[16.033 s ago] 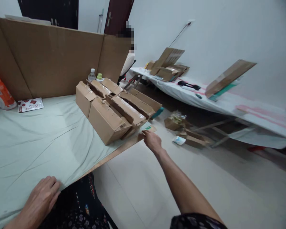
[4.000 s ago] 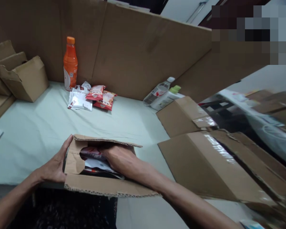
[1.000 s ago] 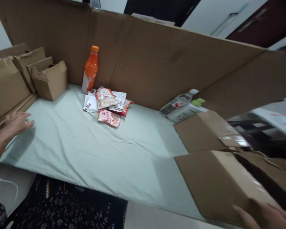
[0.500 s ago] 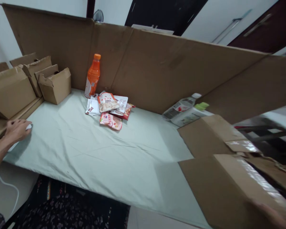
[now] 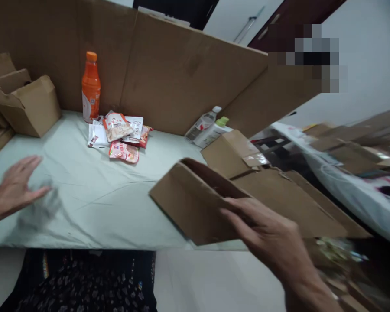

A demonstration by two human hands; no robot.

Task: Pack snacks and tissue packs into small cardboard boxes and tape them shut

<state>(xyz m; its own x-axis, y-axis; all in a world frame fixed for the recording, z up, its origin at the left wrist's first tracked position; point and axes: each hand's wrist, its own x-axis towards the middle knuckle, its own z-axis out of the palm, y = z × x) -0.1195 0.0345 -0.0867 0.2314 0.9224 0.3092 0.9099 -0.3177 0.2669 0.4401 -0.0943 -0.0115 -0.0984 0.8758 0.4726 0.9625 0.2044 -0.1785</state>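
My right hand (image 5: 273, 238) grips the near edge of an open cardboard box (image 5: 191, 203) and holds it tilted above the table's front right edge. My left hand (image 5: 14, 186) hovers open, fingers spread, over the pale green tablecloth (image 5: 94, 195) at the left; it is blurred and holds nothing. Further cardboard boxes (image 5: 279, 195) lie behind the lifted one at the right.
An orange drink bottle (image 5: 91, 86) stands at the back against a tall cardboard screen (image 5: 169, 69). Snack packets (image 5: 120, 136) lie beside it. Two bottles (image 5: 208, 125) lie at the back right. Small cardboard boxes (image 5: 26, 106) stand at the left. Another table with boxes (image 5: 354, 147) is at the far right.
My right hand has lifted a cardboard box from the right pile and brought it toward the middle. My left hand has left the table's left edge and moved inward, open.
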